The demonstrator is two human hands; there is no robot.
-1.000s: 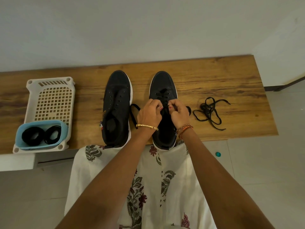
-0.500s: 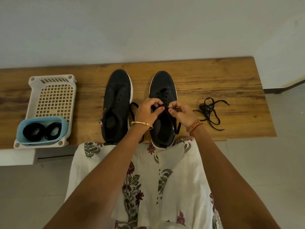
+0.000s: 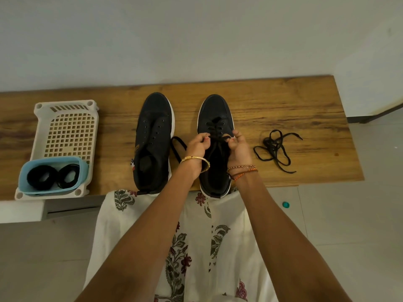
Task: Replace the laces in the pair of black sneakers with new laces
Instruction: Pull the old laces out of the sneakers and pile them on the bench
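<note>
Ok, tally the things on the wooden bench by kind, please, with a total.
Black sneakers: 2
Loose lace pile: 1
White basket: 1
Blue tub: 1
Black lace rolls in the tub: 2
Total: 7

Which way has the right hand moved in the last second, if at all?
Yes: the right hand, pinching the black lace, shifted right, from the middle of the laced black white-soled sneaker to its right edge.
</note>
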